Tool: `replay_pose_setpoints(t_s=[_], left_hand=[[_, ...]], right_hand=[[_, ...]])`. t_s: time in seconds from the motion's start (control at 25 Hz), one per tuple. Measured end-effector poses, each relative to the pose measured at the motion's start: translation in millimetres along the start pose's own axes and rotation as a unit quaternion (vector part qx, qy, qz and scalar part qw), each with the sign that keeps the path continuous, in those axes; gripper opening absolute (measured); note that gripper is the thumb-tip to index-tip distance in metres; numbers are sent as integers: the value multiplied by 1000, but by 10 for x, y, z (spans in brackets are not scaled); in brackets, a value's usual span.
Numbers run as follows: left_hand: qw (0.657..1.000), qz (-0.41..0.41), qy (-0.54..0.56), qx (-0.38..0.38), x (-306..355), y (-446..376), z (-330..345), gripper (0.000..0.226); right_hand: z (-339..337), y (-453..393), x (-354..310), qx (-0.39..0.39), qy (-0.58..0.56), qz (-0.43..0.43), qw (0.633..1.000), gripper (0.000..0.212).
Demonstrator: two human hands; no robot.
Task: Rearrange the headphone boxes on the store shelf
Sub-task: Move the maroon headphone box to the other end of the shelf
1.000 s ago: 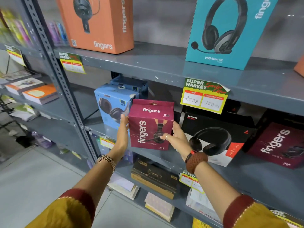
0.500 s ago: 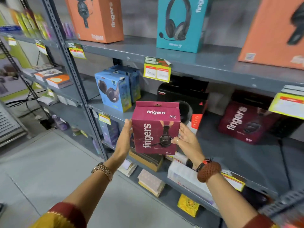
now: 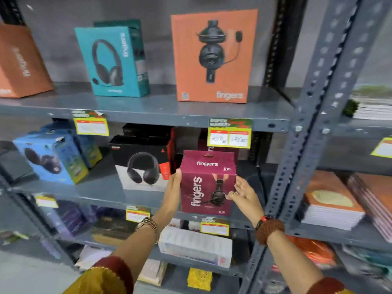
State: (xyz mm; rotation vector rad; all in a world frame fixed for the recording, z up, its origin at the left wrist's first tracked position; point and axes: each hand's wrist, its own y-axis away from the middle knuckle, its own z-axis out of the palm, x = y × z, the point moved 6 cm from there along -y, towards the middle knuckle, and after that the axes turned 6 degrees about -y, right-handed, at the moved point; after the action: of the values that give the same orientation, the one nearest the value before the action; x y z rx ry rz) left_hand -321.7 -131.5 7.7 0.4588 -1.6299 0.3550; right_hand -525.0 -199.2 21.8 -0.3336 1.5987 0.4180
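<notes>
- The maroon "fingers" S10 headphone box [image 3: 207,183] is upright, long axis vertical, printed face toward the camera, at the front of the middle shelf [image 3: 101,187].
- It sits just right of the black headphone box [image 3: 141,164], below the yellow price tag [image 3: 229,135].
- The left hand [image 3: 173,193] lies flat against the box's left side, fingers [image 3: 177,177] straight and pointing up.
- The right hand [image 3: 244,193] presses the right edge, fingers partly curled, so the box is clamped between two palms rather than wrapped.
- Whether its base rests on the shelf or hangs just above the lip cannot be told.
- The hands stand equally near, one on each side; the gap behind the box leads straight back, so I judge the next move to be a push inward.
</notes>
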Motion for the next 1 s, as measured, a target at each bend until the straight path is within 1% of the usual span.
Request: replay_pose_setpoints(t_s=[0.12,0.28,0.52,0.8,0.88,0.92,1.0], left_hand=[[999,-33,10,-4,-92,-259,157,72],[999,-43,14,-1,-159,-469,238,66],[999,-48,15,-17,-177,-612,276,72],[999,-18,0,-29,-144,-539,287,56],[1000,-19,3,-9,-143,-470,218,64],[1000,-23,0,18,-152,-438,135,69],[997,-12,-7,76,-171,-369,-131,66]], right_hand=[[-123,-154,56,7,-4,-3,1000,73],[-170,-314,120,12,2,-5,1000,77],[-225,-430,177,34,9,-10,999,79],[-199,-451,204,31,6,-7,999,81],[-174,-399,164,61,11,-18,998,78],[-168,-353,114,91,20,-37,995,75],[-99,-229,-71,155,47,-119,980,67]])
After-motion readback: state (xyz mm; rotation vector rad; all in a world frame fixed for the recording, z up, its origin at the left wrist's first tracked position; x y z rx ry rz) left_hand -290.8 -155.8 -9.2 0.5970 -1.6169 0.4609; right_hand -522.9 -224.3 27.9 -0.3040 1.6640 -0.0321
